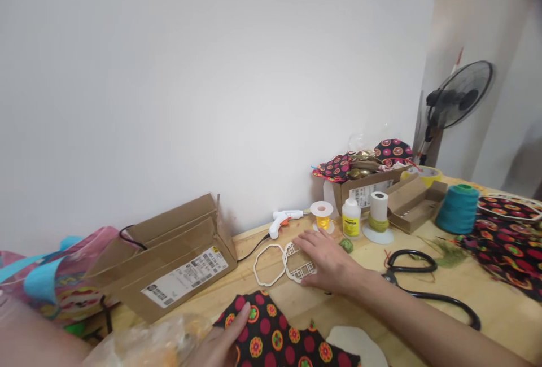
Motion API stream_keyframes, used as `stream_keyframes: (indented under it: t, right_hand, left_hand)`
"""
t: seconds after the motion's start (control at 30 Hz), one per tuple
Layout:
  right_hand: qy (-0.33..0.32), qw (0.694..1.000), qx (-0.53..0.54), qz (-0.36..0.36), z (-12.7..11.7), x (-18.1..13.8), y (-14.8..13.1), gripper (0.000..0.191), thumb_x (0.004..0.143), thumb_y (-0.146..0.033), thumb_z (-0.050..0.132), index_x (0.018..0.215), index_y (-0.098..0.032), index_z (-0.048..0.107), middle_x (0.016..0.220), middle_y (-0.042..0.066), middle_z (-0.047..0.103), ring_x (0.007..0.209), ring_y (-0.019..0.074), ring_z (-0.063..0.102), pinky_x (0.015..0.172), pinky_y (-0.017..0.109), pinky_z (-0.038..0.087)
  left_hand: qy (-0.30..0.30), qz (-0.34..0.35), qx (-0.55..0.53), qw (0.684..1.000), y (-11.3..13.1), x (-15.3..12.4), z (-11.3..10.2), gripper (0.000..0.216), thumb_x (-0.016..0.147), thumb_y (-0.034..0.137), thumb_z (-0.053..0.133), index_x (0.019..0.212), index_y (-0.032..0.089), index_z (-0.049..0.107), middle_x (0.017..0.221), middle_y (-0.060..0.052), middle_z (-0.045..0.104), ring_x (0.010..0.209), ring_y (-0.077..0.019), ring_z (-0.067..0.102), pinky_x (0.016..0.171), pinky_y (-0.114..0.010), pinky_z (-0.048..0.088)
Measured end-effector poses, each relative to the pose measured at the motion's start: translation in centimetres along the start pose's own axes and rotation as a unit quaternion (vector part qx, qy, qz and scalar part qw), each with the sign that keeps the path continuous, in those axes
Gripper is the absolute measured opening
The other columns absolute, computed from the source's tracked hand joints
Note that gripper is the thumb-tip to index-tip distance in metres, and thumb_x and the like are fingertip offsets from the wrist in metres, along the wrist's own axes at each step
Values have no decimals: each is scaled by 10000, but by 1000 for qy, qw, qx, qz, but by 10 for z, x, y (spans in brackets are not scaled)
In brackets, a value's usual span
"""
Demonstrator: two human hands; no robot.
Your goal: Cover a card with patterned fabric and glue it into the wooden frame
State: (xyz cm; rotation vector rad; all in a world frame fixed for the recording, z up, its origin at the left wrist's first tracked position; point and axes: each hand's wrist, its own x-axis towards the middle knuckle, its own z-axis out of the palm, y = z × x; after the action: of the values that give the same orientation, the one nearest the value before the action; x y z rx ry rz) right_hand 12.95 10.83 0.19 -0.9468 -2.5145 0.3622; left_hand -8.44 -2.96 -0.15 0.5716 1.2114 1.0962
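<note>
My left hand (226, 336) is closed on a piece of black fabric (277, 336) printed with red dots and orange flowers, thumb on top. My right hand (328, 257) reaches across the table, fingers and thumb spread over a pale lattice frame (302, 271); whether it grips the frame I cannot tell. Just left of that lies a plain pale outline frame (270, 265). A white rounded piece (355, 344) sits partly under the fabric. Beyond my right fingertips stand a spool of yellow thread (322, 220) and a small green ball (346, 245).
An open cardboard box (182, 265) and a plastic bag (165, 339) are at left. A white glue gun (285, 221) rests by the wall. Black-handled scissors (427, 279) lie beneath my right forearm's far side. A glue bottle (351, 219), teal thread cone (458, 209) and patterned fabric (508, 248) occupy the right.
</note>
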Motion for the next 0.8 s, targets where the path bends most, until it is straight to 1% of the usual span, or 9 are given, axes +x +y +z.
stream_keyframes:
  t: [0.1, 0.23, 0.33, 0.43, 0.53, 0.6, 0.7, 0.73, 0.8]
  right_hand:
    - [19, 1000, -18, -3, -4, -2, 3, 677, 559, -288, 740, 1174, -153, 493, 1222, 150, 494, 1163, 309, 371, 1001, 476, 182]
    - [36, 999, -23, 18, -9, -5, 15, 654, 578, -324, 721, 1154, -99, 509, 1168, 195, 526, 1084, 336, 452, 923, 473, 320]
    - [46, 998, -19, 30, -8, -6, 20, 658, 589, -316, 713, 1164, -78, 499, 1173, 213, 519, 1075, 344, 461, 905, 477, 345]
    - [41, 999, -1, 26, -4, -7, 18, 633, 590, -301, 715, 1154, -98, 510, 1170, 193, 530, 1073, 330, 468, 910, 467, 349]
    - [25, 999, 34, 9, 0, -8, 15, 627, 583, -279, 725, 1151, -114, 518, 1165, 170, 543, 1086, 305, 465, 939, 441, 332]
    - [18, 998, 65, 3, 1, -8, 14, 648, 580, -272, 731, 1164, -99, 510, 1219, 189, 499, 1149, 313, 405, 983, 450, 267]
    - [17, 992, 124, 5, -4, -8, 8, 660, 599, -285, 725, 1186, -93, 492, 1315, 204, 392, 1238, 322, 274, 1027, 470, 144]
    - [14, 989, 149, 7, -7, -9, 3, 643, 622, -306, 710, 1191, -108, 488, 1322, 193, 389, 1242, 314, 272, 1026, 474, 143]
    - [-7, 977, 212, 4, -14, -13, -11, 555, 713, -384, 622, 1196, -151, 482, 1278, 156, 457, 1195, 275, 369, 989, 453, 251]
  left_hand:
    - [-4, -38, -30, 999, 7, -3, 20, 469, 746, 340, 570, 1144, 98, 519, 1087, -141, 641, 1095, -301, 507, 967, -472, 328]
    - [-130, -111, -157, 973, 13, -8, 23, 522, 819, 416, 418, 1191, 52, 462, 1135, -167, 605, 1113, -299, 488, 960, -471, 333]
    - [-178, -139, -208, 952, 12, -7, 19, 522, 843, 419, 350, 1198, 53, 459, 1147, -162, 598, 1122, -289, 482, 962, -452, 334]
    - [-175, -141, -210, 952, 10, -7, 15, 507, 849, 416, 332, 1205, 79, 462, 1139, -139, 608, 1120, -274, 489, 960, -432, 339]
    - [-153, -118, -193, 962, 9, -14, 9, 476, 849, 399, 345, 1190, 98, 485, 1105, -121, 632, 1109, -262, 501, 956, -415, 346]
    - [-141, -98, -182, 968, 10, -20, 6, 447, 844, 392, 366, 1162, 119, 520, 1079, -109, 648, 1102, -261, 509, 953, -411, 349]
    - [-157, -93, -174, 968, 10, -26, 6, 415, 837, 397, 384, 1098, 141, 581, 1056, -103, 661, 1096, -267, 513, 953, -408, 345]
    - [-165, -98, -172, 966, 10, -27, 7, 412, 838, 396, 384, 1085, 140, 592, 1057, -104, 660, 1096, -267, 513, 956, -403, 340]
    - [-176, -105, -169, 964, 8, -27, 13, 393, 840, 375, 393, 1080, 139, 594, 1065, -102, 656, 1095, -258, 514, 962, -384, 331]
